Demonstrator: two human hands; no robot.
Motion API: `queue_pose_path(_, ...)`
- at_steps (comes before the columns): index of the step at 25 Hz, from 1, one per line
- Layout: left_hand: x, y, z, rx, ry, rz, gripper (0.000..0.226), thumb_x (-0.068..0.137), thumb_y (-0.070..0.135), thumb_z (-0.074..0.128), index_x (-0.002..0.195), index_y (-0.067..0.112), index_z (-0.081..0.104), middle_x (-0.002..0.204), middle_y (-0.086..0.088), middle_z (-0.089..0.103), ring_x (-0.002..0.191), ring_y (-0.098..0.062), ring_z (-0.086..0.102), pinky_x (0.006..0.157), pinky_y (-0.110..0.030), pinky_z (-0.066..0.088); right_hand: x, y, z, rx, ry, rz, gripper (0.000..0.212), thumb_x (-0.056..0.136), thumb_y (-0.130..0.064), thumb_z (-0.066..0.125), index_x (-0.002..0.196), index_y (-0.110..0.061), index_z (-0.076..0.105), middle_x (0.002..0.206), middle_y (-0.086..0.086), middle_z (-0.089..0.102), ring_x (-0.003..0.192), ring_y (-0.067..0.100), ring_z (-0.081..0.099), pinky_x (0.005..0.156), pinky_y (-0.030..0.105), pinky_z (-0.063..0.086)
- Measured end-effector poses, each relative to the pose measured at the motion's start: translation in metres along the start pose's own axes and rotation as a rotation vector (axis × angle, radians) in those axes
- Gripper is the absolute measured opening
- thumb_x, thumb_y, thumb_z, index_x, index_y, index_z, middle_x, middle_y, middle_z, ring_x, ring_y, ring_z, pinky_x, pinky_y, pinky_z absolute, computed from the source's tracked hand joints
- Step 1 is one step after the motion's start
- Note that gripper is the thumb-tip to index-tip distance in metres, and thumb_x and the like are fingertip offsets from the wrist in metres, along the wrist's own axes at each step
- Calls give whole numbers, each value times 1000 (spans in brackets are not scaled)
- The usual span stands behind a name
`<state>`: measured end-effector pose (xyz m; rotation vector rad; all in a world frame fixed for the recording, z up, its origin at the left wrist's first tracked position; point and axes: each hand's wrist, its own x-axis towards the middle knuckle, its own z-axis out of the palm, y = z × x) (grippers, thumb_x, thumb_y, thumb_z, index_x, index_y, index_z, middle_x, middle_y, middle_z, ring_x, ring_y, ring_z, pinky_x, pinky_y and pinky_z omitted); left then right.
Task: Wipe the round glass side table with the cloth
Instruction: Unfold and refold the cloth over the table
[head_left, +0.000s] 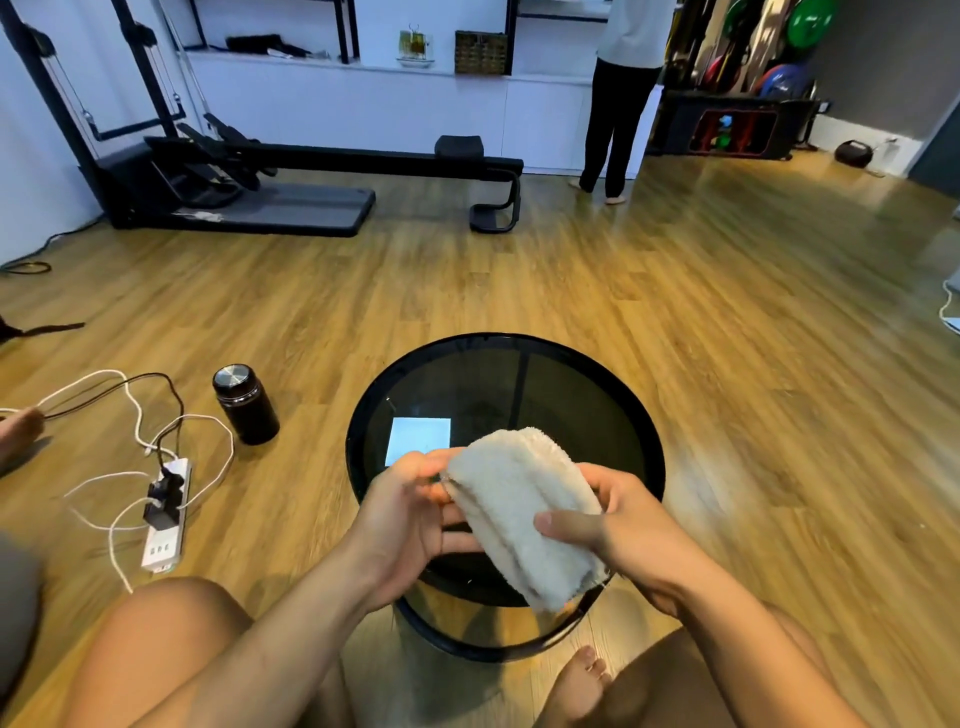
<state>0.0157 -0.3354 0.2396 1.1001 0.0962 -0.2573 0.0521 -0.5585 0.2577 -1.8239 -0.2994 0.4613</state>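
The round glass side table (566, 410) has a black rim and dark tinted glass, and stands on the wooden floor right in front of my knees. A folded white terry cloth (519, 509) is held above the table's near half, not touching the glass. My left hand (410, 525) pinches the cloth's left edge with its fingertips. My right hand (623, 535) grips the cloth from the right, thumb across its top. A bright square reflection shows on the glass left of the cloth.
A dark flask (245, 404) stands on the floor left of the table. Further left lies a white power strip (167, 525) with plugs and tangled cables. A black exercise machine (291, 182) and a standing person (618, 98) are at the far wall.
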Motion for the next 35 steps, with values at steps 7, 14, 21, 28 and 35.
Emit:
queue_pose_path(7,-4,30,-25,347,64,-65,49,72,27,79,119,18,67,112,-8,75,98,-21,73,72,-28,56,15,1,20,476,-82,28,66,60,-18,89,121,-28,66,117,7,72,104,27,72,75,38,61)
queue_pose_path(14,16,111,-97,433,80,-58,35,75,13,70,110,15,72,101,-4,76,87,-15,72,70,-27,61,95,-51,81,452,45,32,42,81,2,74,112,-24,63,107,6,76,96,24,75,81,41,63)
queue_pose_path(21,-18,104,-238,456,407,-67,40,72,17,77,110,10,66,86,-4,75,72,-15,70,59,-26,58,179,-49,203,160,-117,98,50,91,-1,65,136,-19,54,123,8,69,112,24,67,100,47,54)
queue_pose_path(28,-53,-2,-379,252,704,-214,26,90,-7,61,112,7,60,101,-16,62,80,-19,58,63,-23,53,249,47,344,40,-252,289,50,90,11,49,134,-12,52,107,3,69,91,14,70,88,33,59)
queue_pose_path(35,-64,-115,-452,510,750,-695,64,90,22,72,146,14,42,145,-10,48,119,-22,51,91,-31,42,285,159,410,-315,-275,713,72,92,-10,58,154,-11,23,148,17,49,133,35,49,111,44,41)
